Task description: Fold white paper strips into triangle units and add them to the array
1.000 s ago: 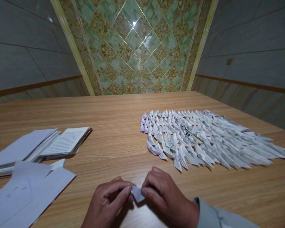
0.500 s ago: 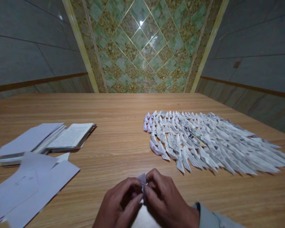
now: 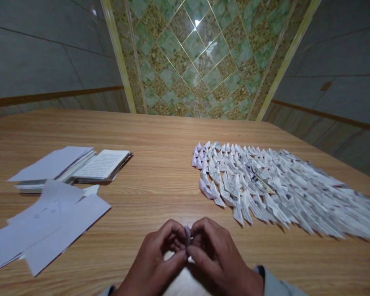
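Observation:
A small folded piece of paper (image 3: pixel 187 235) stands between my fingertips at the near edge of the table, seen almost edge-on. My left hand (image 3: pixel 160 255) pinches it from the left, thumb below and curled fingers above. From the other side my right hand (image 3: pixel 217 255) grips it in a like pinch, and the two thumbs nearly meet. The fingers cover much of the paper, so its full shape is hidden. Right of the hands, many folded paper boats (image 3: pixel 265 185) stand packed in rows.
Loose white sheets (image 3: pixel 70 230) lie overlapping at the left. Behind them are a stack of paper (image 3: pixel 55 162) and a smaller pile of printed pages (image 3: pixel 103 164). The wooden table (image 3: pixel 154 139) runs back to a tiled wall (image 3: pixel 200 61).
The folded paper has turned from showing a flat face to nearly edge-on, and my left fingers have shifted on it. The view has tilted slightly. Both hands still hold the paper.

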{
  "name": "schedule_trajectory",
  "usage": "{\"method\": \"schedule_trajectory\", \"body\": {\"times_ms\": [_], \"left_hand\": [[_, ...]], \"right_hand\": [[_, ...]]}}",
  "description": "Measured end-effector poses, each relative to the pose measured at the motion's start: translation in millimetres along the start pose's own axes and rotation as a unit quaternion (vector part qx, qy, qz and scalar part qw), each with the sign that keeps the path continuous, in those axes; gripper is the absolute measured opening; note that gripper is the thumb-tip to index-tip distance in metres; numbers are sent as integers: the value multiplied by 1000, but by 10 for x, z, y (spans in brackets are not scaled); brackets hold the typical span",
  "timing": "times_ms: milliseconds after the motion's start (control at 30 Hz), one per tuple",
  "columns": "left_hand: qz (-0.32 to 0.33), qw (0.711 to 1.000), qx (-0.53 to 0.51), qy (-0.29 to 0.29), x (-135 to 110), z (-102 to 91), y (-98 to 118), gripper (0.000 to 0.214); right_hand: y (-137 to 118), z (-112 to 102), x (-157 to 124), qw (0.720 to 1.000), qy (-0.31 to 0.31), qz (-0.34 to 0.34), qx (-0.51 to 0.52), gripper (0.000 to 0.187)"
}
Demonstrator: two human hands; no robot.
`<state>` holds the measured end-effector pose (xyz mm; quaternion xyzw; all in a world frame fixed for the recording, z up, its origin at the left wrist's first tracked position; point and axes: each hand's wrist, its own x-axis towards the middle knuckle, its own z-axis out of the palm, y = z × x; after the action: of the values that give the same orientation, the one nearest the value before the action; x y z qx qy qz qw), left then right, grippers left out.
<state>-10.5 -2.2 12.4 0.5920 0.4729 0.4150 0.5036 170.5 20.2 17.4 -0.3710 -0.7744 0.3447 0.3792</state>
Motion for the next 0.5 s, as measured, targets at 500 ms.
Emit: {"method": "schedule_trajectory", "body": {"times_ms": [500], "left_hand": [[-18, 994, -99, -45, -10, 4, -25, 30]], "right_hand": [[50, -19, 8, 999, -6, 34, 34, 20]]}}
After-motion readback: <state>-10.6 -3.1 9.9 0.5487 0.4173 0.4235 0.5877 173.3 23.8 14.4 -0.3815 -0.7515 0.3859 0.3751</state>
